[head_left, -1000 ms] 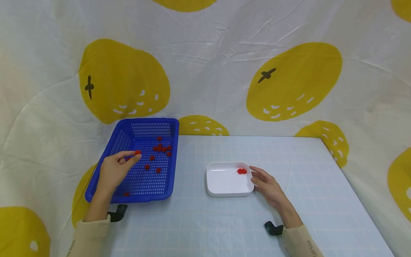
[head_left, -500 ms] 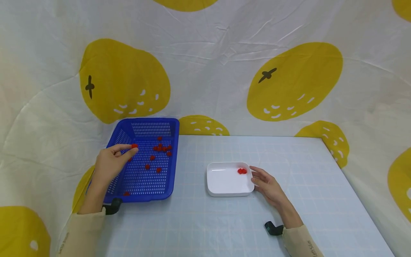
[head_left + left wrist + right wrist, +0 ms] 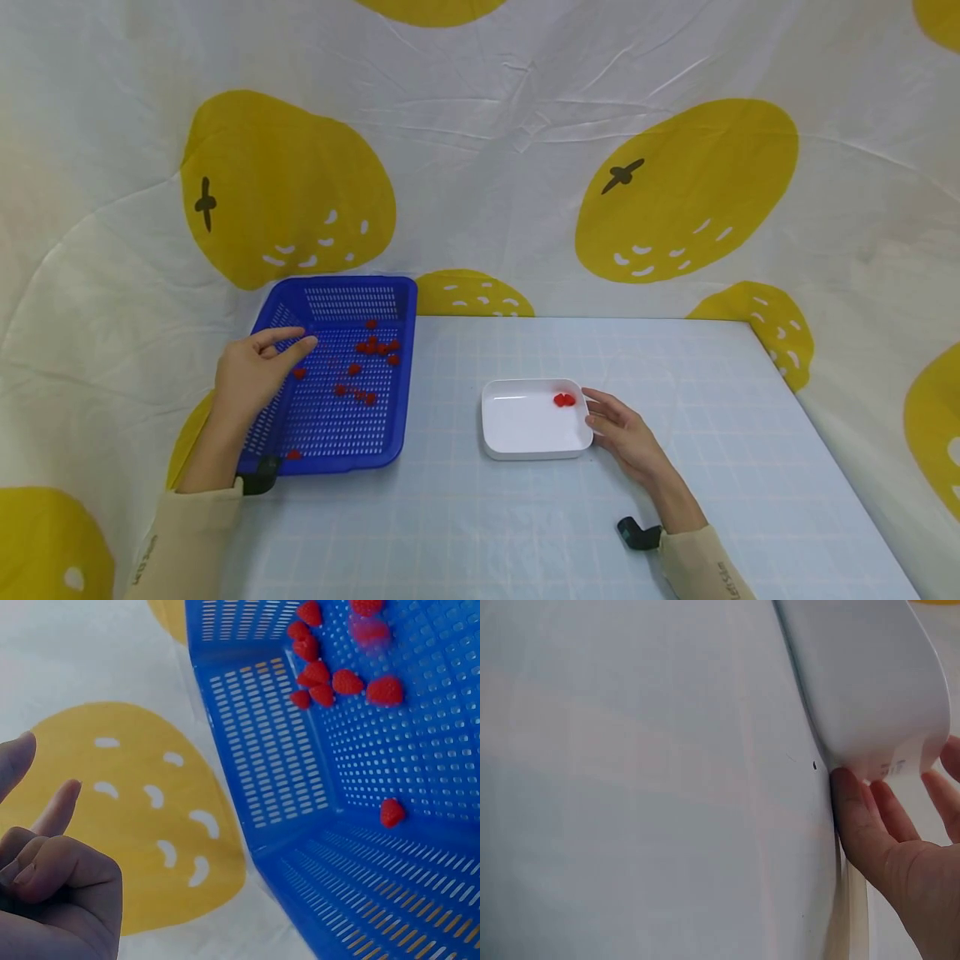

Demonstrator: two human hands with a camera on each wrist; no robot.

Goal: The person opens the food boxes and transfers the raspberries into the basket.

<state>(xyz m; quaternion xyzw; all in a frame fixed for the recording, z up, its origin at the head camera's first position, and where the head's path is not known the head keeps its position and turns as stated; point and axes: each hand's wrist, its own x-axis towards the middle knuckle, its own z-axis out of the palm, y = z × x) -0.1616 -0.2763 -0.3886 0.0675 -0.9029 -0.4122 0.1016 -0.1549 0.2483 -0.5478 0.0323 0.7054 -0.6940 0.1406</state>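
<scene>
My left hand (image 3: 247,375) hovers over the left part of the blue basket (image 3: 322,429), thumb and index fingertips apart and nothing between them. In the left wrist view its other fingers (image 3: 64,870) are loosely bent. Several red raspberries (image 3: 385,691) lie scattered on the basket floor. One blurred raspberry (image 3: 370,631) shows in motion there. My right hand (image 3: 630,437) touches the right end of the white tray (image 3: 525,425) with its fingers extended. In the right wrist view the thumb (image 3: 855,817) lies at the tray's end wall. Two red raspberries (image 3: 559,400) sit in the tray's far right corner.
A pale checked cloth (image 3: 450,525) covers the table, with the basket at its left and the tray near the middle. Behind stands a white curtain (image 3: 487,192) with large yellow fruit prints. Black wrist mounts (image 3: 637,533) stick out at both sleeves.
The left hand first drew back leftward with a pinched raspberry, then its thumb and finger parted and the raspberry dropped into the basket. The right hand and the tray stayed put.
</scene>
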